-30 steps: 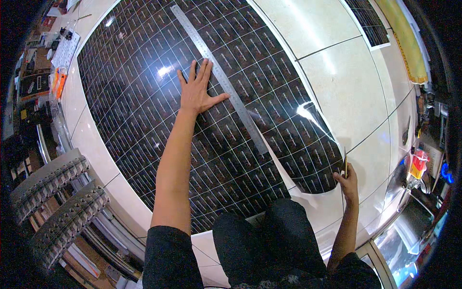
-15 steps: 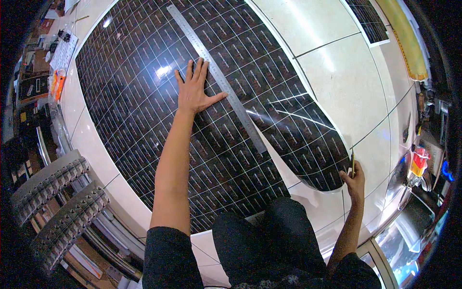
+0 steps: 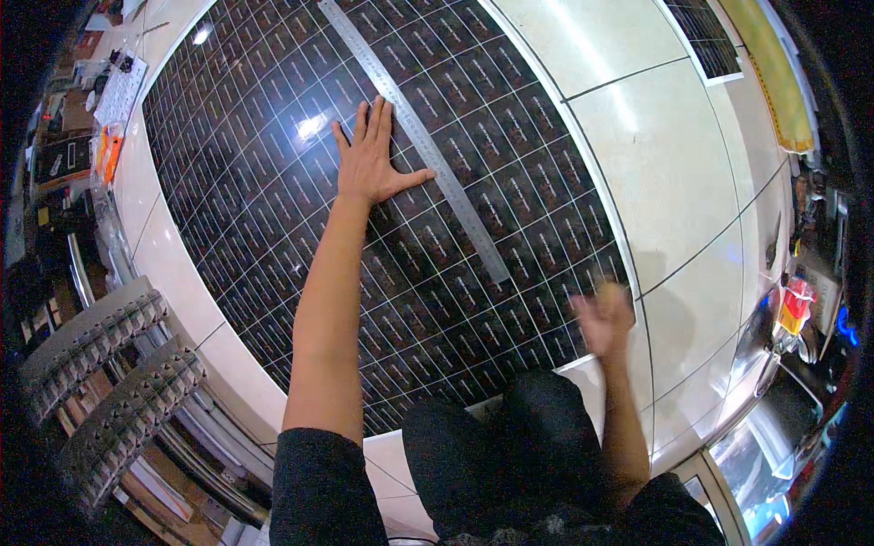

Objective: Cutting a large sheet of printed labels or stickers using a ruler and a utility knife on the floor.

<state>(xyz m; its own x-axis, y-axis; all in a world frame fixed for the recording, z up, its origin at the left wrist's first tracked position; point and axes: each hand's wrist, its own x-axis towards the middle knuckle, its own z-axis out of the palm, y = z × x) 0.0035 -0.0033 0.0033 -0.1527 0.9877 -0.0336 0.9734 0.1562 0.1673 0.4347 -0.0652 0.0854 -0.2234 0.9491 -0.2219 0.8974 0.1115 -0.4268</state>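
A large dark sheet (image 3: 273, 200) with white grid lines and repeated print lies flat on the pale tiled floor, white along its edges. Diagonally across it rests a long steel ruler (image 3: 416, 138). My left hand (image 3: 366, 170) is spread flat on the sheet, its thumb tip and longest fingertips at the ruler's left edge. Over the sheet's near right corner is my right hand (image 3: 604, 318), smeared by motion. A yellowish blur shows at its fingers, too unclear to name.
Two grey ridged curved strips (image 3: 105, 409) lie at the lower left, beside long tubes. Along the left are an orange object (image 3: 111, 156) and assorted clutter. A smaller dark gridded piece (image 3: 706, 36) and a yellow strip (image 3: 769, 82) lie at the upper right.
The sheet's right part, folded over and curling near my right hand before, now lies flat. My right hand has moved left and lost its sharp outline. My left hand stays in place.
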